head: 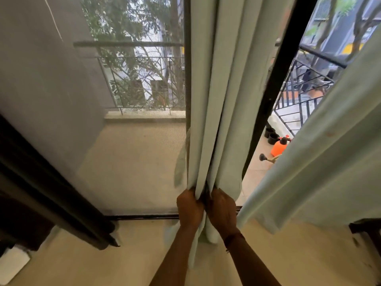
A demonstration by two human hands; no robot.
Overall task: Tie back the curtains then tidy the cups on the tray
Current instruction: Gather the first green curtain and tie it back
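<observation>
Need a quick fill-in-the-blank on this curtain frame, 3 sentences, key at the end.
1. The left hand and right hand both grip the gathered pale green ____.
2. The sprayer bottle on the balcony floor is coloured ____.
3. A second curtain panel hangs to the ____ of the gathered curtain.

Missing words: curtain; orange; right

Both hands grip a gathered, pale green fabric curtain (214, 100) low down: left hand (190, 207) and right hand (221, 209) side by side, nearly touching. A second pale green curtain panel (329, 151) hangs right. An orange plastic spray bottle (279, 146) stands on the balcony floor (134, 162).
</observation>
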